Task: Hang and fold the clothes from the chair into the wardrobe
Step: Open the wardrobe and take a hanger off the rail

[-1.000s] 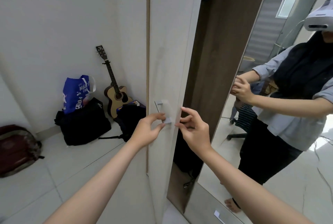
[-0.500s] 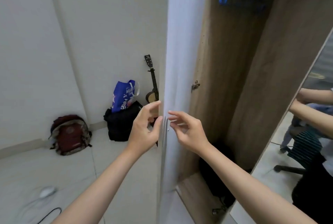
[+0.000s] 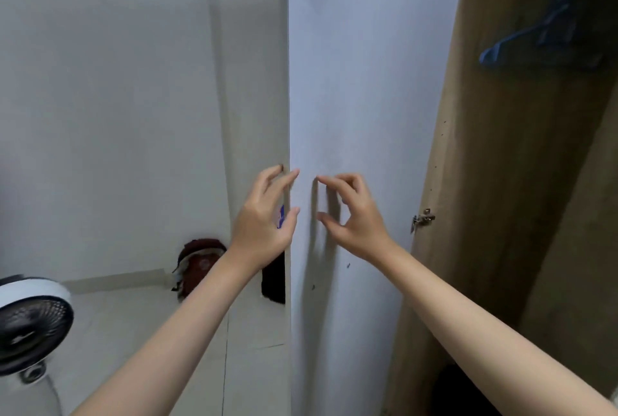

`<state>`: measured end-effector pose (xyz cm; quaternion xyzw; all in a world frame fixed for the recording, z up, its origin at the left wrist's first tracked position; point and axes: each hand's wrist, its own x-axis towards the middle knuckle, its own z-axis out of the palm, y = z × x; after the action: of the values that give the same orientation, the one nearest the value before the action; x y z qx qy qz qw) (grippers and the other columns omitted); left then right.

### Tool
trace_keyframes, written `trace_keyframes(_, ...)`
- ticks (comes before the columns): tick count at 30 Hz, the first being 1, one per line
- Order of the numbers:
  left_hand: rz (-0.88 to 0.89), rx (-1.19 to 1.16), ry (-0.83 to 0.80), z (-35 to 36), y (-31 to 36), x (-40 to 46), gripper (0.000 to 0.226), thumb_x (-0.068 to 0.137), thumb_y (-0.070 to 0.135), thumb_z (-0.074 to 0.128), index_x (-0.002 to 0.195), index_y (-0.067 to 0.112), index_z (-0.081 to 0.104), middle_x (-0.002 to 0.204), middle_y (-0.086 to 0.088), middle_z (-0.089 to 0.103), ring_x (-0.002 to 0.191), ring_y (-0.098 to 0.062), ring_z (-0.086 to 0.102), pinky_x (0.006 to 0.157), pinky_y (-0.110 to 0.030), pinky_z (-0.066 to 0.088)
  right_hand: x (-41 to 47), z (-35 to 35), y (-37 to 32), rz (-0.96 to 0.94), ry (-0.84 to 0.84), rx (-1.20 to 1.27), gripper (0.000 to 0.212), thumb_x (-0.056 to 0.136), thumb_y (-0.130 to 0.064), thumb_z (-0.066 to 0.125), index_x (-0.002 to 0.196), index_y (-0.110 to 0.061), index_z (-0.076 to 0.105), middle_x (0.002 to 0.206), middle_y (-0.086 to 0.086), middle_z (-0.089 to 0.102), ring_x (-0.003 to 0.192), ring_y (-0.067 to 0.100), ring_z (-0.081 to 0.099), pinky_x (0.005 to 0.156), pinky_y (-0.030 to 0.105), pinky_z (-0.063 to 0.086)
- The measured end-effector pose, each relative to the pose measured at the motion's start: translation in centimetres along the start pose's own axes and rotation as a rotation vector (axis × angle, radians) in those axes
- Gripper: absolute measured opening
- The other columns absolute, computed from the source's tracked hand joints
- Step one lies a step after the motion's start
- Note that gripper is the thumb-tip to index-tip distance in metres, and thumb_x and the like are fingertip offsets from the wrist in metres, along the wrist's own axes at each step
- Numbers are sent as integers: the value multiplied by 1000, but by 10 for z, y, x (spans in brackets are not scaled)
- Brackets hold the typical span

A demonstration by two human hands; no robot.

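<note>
Standing open, wardrobe door [image 3: 351, 81] screens backpack [image 3: 197, 262]; fan [image 3: 30, 332] left.

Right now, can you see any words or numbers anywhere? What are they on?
No text can be read.
Blue bag: only a sliver shows between the left hand and the wardrobe door; any print is hidden.
Maroon backpack: a round pale mark, too blurred to read.
Fan, blue hangers: no lettering visible.
</note>
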<state>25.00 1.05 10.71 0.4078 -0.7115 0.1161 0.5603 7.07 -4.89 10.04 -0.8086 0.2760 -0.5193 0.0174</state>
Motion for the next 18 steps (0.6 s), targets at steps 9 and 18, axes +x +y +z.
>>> trace_keyframes(9, 55, 512, -229, -5, -4, 51, 92, 83, 17, 63, 151, 17, 2, 156, -3, -25, 145, -17, -18, 108, -51, 2, 65, -10, 23, -88, -175, -179, 98, 73, -58, 70, 147, -46, 8, 157, -11, -22, 146, 20, -15, 107, 69, 5)
trace_keyframes(18, -37, 653, -409, -7, -61, 80, 107, 85, 32, 64, 142, 16, -25, 144, 6, -44, 135, -14, -39, 110, -39, -11, 100, 35, 49, 36, -197, -349, 109, 65, -80, 56, 147, -47, -9, 150, -1, -40, 139, 29, -34, 97, 79, 3)
